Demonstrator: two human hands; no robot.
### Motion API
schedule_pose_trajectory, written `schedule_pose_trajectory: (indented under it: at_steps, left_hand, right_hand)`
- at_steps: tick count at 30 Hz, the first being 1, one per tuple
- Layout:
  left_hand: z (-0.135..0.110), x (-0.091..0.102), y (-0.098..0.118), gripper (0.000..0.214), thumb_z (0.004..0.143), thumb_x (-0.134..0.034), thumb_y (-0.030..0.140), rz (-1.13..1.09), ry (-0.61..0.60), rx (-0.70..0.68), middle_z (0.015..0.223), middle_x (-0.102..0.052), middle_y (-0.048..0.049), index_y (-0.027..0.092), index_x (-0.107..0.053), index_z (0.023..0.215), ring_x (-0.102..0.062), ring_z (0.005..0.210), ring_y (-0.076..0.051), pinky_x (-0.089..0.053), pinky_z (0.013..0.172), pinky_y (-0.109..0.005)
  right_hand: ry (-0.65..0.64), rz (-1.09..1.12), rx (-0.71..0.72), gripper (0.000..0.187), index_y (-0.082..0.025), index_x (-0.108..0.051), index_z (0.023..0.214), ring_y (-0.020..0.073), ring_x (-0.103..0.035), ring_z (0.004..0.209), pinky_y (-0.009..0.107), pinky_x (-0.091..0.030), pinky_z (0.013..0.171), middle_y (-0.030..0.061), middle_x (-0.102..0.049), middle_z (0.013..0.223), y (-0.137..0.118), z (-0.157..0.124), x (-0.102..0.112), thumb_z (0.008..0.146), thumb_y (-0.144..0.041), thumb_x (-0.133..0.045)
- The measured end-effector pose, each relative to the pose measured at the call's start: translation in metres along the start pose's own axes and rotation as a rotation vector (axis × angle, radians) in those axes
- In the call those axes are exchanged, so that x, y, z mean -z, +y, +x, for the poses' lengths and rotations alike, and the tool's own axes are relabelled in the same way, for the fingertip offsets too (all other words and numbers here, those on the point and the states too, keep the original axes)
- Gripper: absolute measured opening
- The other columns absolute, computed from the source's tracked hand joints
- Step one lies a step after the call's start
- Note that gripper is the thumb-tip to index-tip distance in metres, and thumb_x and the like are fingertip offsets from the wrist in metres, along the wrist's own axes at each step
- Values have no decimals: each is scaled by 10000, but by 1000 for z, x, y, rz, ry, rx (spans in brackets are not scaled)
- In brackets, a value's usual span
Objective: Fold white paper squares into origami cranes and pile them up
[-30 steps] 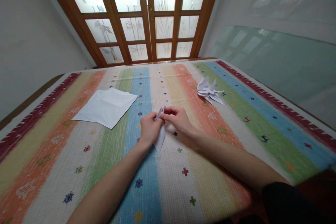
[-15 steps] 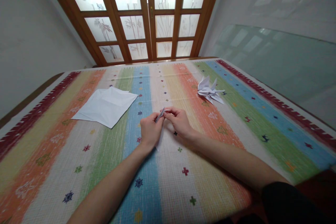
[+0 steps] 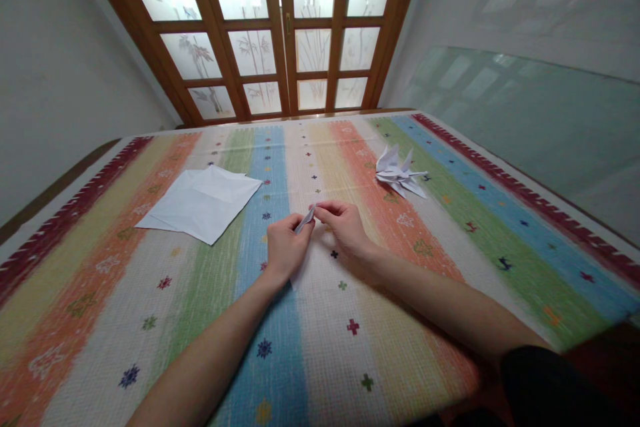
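A small piece of folded white paper is held between my two hands above the middle of the table. My left hand is closed around its lower part, thumb on top. With a pinch of thumb and forefinger, my right hand grips the paper's far tip. Most of the piece is hidden behind the left fingers, and a pale edge shows below the left palm.
Several flat white sheets lie stacked at the left. Folded white paper cranes sit bunched together at the right. A striped cloth covers the table. Beyond it stands a wooden glazed door; a glass panel leans at the right wall.
My right hand has shifted slightly at the paper's tip, its fingers now straighter. The folded paper has turned a little and more of it shows. The left hand has barely moved.
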State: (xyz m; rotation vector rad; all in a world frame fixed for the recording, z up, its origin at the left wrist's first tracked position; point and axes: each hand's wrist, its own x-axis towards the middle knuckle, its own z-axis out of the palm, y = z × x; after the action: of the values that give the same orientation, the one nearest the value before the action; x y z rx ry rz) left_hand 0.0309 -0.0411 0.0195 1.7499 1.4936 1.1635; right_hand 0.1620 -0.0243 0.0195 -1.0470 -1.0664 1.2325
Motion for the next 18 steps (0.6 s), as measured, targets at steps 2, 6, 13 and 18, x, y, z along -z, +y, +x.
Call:
schedule_pose_trajectory:
  at_steps: [2,6,13,18]
  left_hand:
    - [-1,0,1,252,807,-583,332,26,9,-14,597,-659,-1,170,-689,646,-523,542,-133,-349,582,-265]
    - [1,0,1,246,789,-592,339,-24,-17,-2,603,-667,-7,169,-697,645,-539,555,-138,-361,589,-265]
    - [8,0,-4,256,725,-637,385,-265,-159,147,628,-678,-38,146,-696,655,-566,578,-156,-400,562,-259]
    - [8,0,-6,260,702,-674,391,-312,-201,202,622,-675,-45,134,-701,669,-552,541,-142,-370,490,-234]
  right_hand:
    - [15,-26,12,115,-194,-725,700,148,-603,719,321,-450,777,20,-699,746,-1,-1,0,666,-301,-702]
    - [31,-10,32,102,-198,-708,666,142,-588,701,310,-445,751,13,-689,723,-1,0,0,654,-298,-694]
    - [-6,27,-4,171,-189,-682,657,122,-531,599,290,-428,631,-1,-634,645,-2,3,2,635,-351,-730]
    - [47,54,-22,176,-187,-679,634,121,-536,585,282,-434,599,3,-632,634,-2,5,2,619,-349,-746]
